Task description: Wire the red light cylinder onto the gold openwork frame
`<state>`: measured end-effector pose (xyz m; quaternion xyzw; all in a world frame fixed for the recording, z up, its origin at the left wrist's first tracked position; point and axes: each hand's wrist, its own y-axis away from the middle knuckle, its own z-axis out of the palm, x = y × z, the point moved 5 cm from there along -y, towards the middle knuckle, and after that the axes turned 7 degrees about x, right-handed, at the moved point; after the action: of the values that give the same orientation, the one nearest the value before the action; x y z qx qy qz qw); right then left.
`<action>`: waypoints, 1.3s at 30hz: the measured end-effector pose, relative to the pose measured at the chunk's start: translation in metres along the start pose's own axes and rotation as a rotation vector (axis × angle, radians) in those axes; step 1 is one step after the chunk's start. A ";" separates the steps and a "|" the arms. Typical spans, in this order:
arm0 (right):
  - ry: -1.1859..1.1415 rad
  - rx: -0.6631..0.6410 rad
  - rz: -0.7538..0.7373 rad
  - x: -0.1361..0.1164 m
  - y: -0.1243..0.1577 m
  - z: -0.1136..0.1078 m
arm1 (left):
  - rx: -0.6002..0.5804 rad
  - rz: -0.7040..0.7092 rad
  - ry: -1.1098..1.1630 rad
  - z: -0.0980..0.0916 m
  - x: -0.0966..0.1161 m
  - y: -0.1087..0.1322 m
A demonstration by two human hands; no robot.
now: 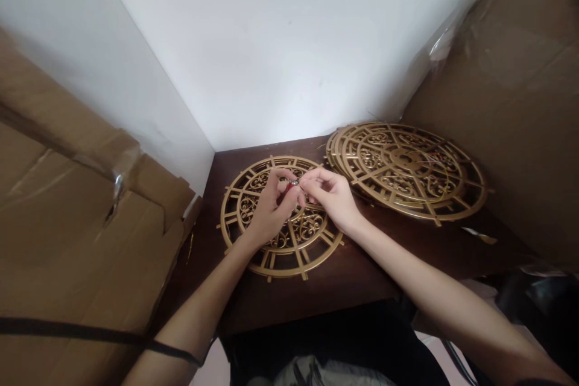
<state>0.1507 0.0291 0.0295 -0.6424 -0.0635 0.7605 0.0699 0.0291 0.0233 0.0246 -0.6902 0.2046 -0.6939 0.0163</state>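
Note:
Over the left-hand gold ring-shaped openwork panel (302, 253), my two hands meet. My left hand (274, 205) is closed round a small red object with a shiny metal end (293, 185), which looks like a lighter, though most of it is hidden by the fingers. Right beside that metal end, the thumb and forefinger of my right hand (332, 196) are pinched together; whatever they hold is too small to make out. The panel lies flat, with scrollwork between its spokes, and my hands cover its centre.
A stack of similar gold panels (407, 160) lies at the right of the dark wooden table (362, 277). Near its front right is a small pointed strip (479, 235). Cardboard (81, 235) stands at the left, more cardboard (511, 102) at the right, and a white wall (289, 54) behind.

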 end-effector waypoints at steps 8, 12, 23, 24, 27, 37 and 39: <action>-0.005 0.021 -0.005 0.002 -0.001 -0.001 | 0.009 -0.013 0.023 0.000 0.000 0.000; -0.023 0.094 -0.007 0.006 -0.002 -0.007 | 0.030 -0.066 0.132 0.000 0.002 0.000; 0.070 -0.131 -0.137 -0.001 0.008 0.007 | 0.266 -0.208 0.540 -0.016 -0.004 -0.008; 0.136 -0.171 -0.203 -0.004 0.011 0.010 | 0.297 -0.222 0.565 -0.018 -0.005 -0.008; 0.369 -0.269 -0.423 -0.008 0.022 0.020 | 0.377 -0.275 0.661 -0.021 -0.009 -0.010; 0.619 -0.434 -0.609 0.002 0.035 0.034 | 0.439 -0.640 1.086 -0.020 -0.024 -0.006; 0.633 -0.432 -0.600 0.003 0.034 0.034 | 0.419 -0.642 1.115 -0.020 -0.026 -0.006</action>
<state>0.1154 -0.0044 0.0259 -0.7954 -0.3777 0.4437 0.1670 0.0124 0.0417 0.0024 -0.2379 -0.1715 -0.9417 -0.1649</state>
